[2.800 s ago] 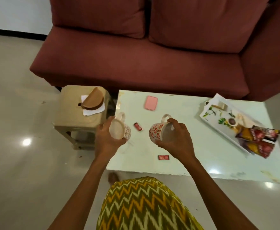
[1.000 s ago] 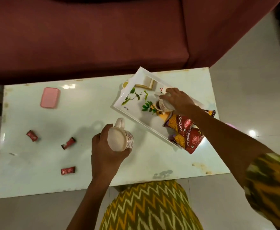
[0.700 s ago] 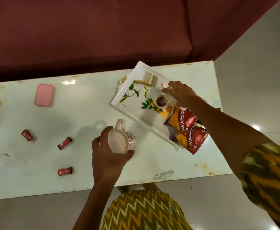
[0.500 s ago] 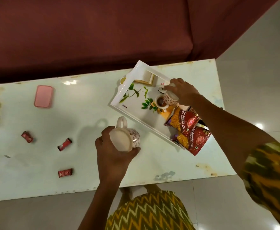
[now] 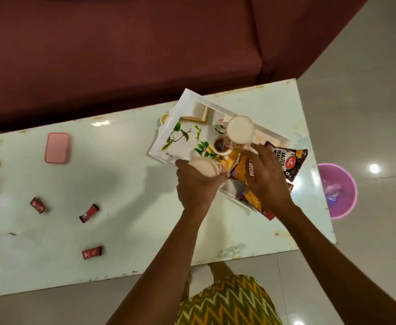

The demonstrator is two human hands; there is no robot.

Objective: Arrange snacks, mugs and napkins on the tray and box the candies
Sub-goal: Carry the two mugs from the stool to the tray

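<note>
A white leaf-print tray [image 5: 166, 146] lies askew at the table's far right. One red-patterned mug [image 5: 239, 132] stands upright inside it, free of any hand. My left hand [image 5: 194, 186] grips a second matching mug [image 5: 204, 166] at the tray's near rim. My right hand [image 5: 267, 179] hovers with fingers apart over the snack packets [image 5: 286, 158], holding nothing. Three red wrapped candies [image 5: 37, 205] [image 5: 89, 213] [image 5: 92, 252] lie scattered on the table's left half. A shut pink candy box [image 5: 57, 147] sits at the far left.
The pale glossy table [image 5: 133, 184] has a maroon sofa [image 5: 122, 55] right behind it. A pink basin [image 5: 337, 191] stands on the floor past the table's right edge. My patterned clothing [image 5: 227, 301] is at the bottom.
My right hand has let go of the first mug on the tray and drawn back over the snack packets. My left hand carried the second mug rightward to the tray's near rim.
</note>
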